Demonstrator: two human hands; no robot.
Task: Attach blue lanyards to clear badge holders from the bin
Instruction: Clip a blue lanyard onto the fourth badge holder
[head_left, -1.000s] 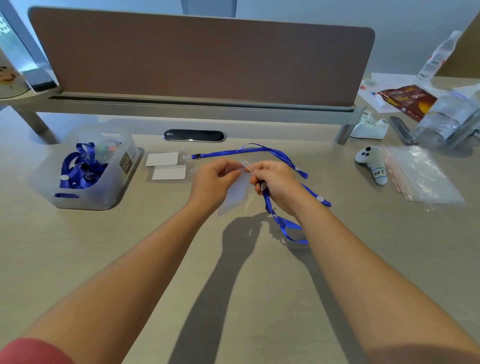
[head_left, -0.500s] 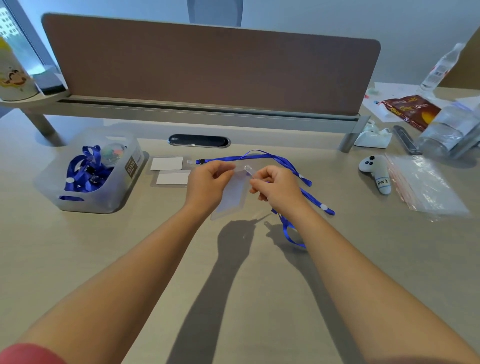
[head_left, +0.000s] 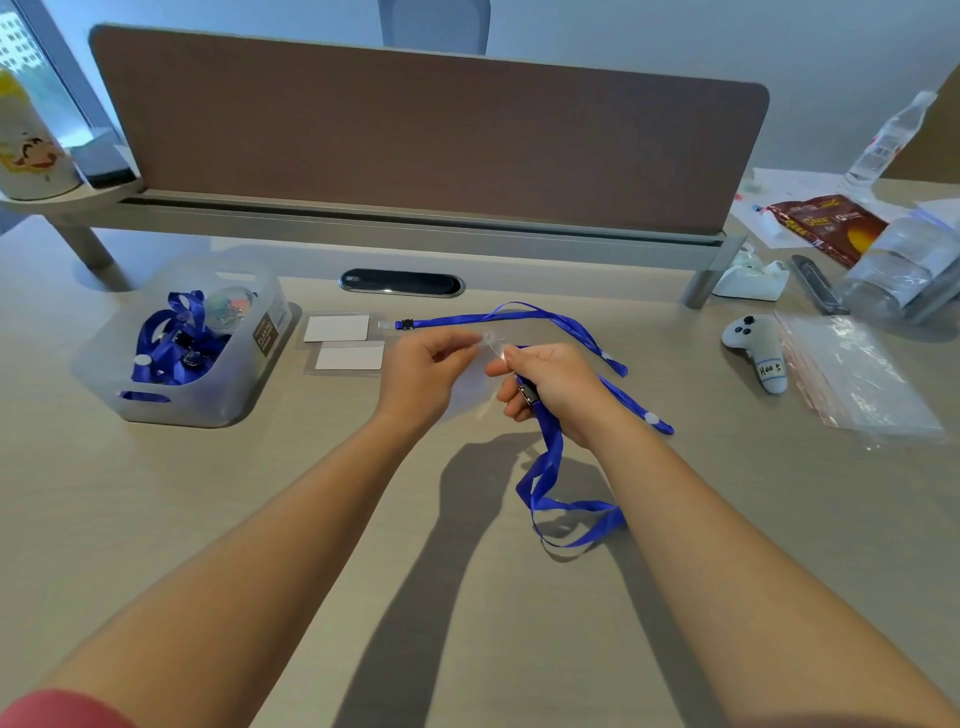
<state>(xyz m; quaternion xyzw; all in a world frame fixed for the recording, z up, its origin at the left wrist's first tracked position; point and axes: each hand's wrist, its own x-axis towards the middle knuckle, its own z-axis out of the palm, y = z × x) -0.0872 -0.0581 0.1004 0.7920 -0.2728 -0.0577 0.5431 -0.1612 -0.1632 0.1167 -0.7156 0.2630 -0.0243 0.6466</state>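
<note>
Left hand (head_left: 423, 371) raised above the bench (head_left: 260, 509), fingers curled, pinching the top edge of a clear badge holder (head_left: 470, 379) that hangs down between both hands. Right hand (head_left: 550, 387) just beside it, thumb and forefinger pinching the clear strap at the holder's top, remaining fingers wrapped round the black clip end of a blue lanyard (head_left: 550, 467). Lanyard ribbon trailing down from the right hand, looping onto the bench below the right wrist.

Second blue lanyard (head_left: 519, 312) lying flat on the bench just beyond the hands, clip end pointing left, strap arcing right and passing behind the right hand. Two clear holders with white cards (head_left: 343, 343) flat on the bench to the left of the left hand, one behind the other, close to the bin (head_left: 208, 400). Bin at far left, translucent, holding a tangle of more blue lanyards (head_left: 171, 343).

At right, well apart from the hands: small grey plush toy (head_left: 758, 348) with a label, clear plastic bags (head_left: 852, 379) beside it. Brown divider panel (head_left: 415, 130) standing along the back of the bench.
</note>
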